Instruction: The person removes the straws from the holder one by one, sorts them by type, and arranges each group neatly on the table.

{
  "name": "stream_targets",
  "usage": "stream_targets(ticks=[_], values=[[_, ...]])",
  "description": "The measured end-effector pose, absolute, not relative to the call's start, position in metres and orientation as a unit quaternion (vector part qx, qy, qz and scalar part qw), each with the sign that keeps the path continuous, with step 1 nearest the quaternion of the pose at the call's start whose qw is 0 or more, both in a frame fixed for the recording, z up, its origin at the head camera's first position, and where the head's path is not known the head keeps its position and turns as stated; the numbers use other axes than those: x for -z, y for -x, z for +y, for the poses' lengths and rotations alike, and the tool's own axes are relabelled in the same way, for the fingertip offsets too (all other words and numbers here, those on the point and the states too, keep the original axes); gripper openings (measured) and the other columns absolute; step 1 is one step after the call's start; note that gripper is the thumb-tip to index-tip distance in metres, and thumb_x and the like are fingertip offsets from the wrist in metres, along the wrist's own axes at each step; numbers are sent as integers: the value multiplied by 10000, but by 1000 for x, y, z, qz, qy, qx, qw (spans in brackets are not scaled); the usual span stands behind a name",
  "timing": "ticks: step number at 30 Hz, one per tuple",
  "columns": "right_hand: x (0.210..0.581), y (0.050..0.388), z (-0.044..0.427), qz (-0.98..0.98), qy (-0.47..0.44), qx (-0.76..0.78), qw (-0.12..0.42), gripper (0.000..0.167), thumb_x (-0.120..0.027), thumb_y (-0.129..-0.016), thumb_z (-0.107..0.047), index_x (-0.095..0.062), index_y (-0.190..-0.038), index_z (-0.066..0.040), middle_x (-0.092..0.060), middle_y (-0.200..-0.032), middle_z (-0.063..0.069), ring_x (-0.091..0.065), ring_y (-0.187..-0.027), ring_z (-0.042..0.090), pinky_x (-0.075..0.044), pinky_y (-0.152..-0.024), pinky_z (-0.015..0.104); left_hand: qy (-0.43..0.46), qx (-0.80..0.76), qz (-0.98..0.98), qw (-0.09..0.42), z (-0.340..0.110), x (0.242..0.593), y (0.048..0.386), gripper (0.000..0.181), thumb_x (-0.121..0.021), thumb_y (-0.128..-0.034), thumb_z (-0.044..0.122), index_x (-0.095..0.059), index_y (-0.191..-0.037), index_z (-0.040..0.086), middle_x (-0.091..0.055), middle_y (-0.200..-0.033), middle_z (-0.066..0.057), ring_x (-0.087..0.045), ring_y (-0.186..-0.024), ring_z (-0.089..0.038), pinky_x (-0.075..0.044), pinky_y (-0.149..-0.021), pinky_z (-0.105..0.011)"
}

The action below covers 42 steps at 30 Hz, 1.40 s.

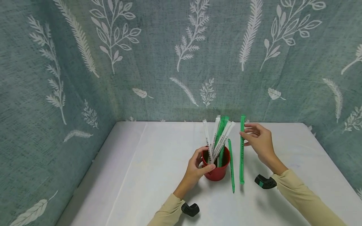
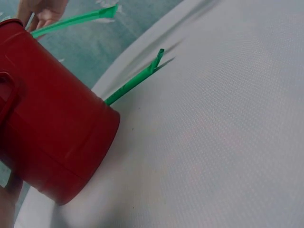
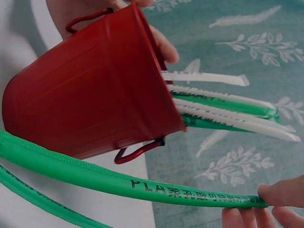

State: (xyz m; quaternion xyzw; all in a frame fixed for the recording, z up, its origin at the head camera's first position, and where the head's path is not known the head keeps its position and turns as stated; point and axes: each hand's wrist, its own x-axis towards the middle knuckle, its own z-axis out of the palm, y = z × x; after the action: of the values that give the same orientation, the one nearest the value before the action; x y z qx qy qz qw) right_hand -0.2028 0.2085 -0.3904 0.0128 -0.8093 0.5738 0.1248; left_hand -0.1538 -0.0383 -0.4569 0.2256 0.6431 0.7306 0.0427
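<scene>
A small red metal bucket [image 1: 216, 174] with side handles stands upright on the table, holding several paper-wrapped straws [image 1: 207, 135], white and green. My left hand [image 1: 193, 166] grips the bucket at its left side, thumb at the near rim and fingers at the far rim. To the right of the bucket, my right hand [image 1: 261, 141] pinches a green wrapped straw [image 3: 166, 192] near its upper end. That straw hangs almost vertical, its lower end close above the table. Another green wrapped straw [image 1: 232, 171] lies on the table between the bucket and the held one.
A white cloth covers the table [image 1: 158, 150]. Behind it and along the left hangs a grey-green curtain [image 1: 158, 62] with white leaf prints. Each wrist wears a black device, such as the one [image 1: 190, 209] on the left.
</scene>
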Motion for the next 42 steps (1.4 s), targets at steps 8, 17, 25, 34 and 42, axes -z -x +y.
stream_targets(ticks=[8,17,25,34,42], values=[[403,206,210,-813,-7,-573,101,416,-681,-877,-182,-553,-1230,-2,-588,-1044,180,-622,-726,47,-546,-580,330,-226,-731,643,33,-37,457,153,593,-664,-852,79,-379,-1366,-1,-458,-1359,-195,-451,-1214,-328,-327,-991,-531],[414,210,211,-810,-9,-581,82,410,-687,-874,-176,-560,-1216,10,-585,-1043,200,-635,-717,74,-548,-602,390,-224,-731,643,39,-38,456,153,603,-662,-855,93,-371,-1375,1,-445,-1371,-192,-437,-1227,-330,-322,-998,-522],[425,215,212,-817,19,-572,62,386,-685,-872,-162,-576,-1204,1,-589,-1052,204,-640,-719,119,-544,-574,332,-222,-730,645,40,-38,457,155,609,-669,-853,116,-375,-1378,19,-445,-1375,-165,-440,-1231,-306,-325,-1001,-500],[437,216,212,-819,36,-570,48,382,-688,-869,-160,-588,-1195,14,-605,-1040,215,-637,-691,114,-542,-566,326,-225,-727,648,35,-39,458,153,604,-670,-853,115,-380,-1373,20,-458,-1358,-175,-445,-1220,-328,-338,-987,-516],[445,218,212,-824,38,-563,42,357,-674,-872,-120,-592,-1184,33,-616,-1030,229,-634,-670,110,-537,-551,314,-222,-726,650,41,-39,456,152,607,-666,-860,128,-373,-1382,33,-449,-1367,-163,-448,-1220,-304,-355,-971,-505]])
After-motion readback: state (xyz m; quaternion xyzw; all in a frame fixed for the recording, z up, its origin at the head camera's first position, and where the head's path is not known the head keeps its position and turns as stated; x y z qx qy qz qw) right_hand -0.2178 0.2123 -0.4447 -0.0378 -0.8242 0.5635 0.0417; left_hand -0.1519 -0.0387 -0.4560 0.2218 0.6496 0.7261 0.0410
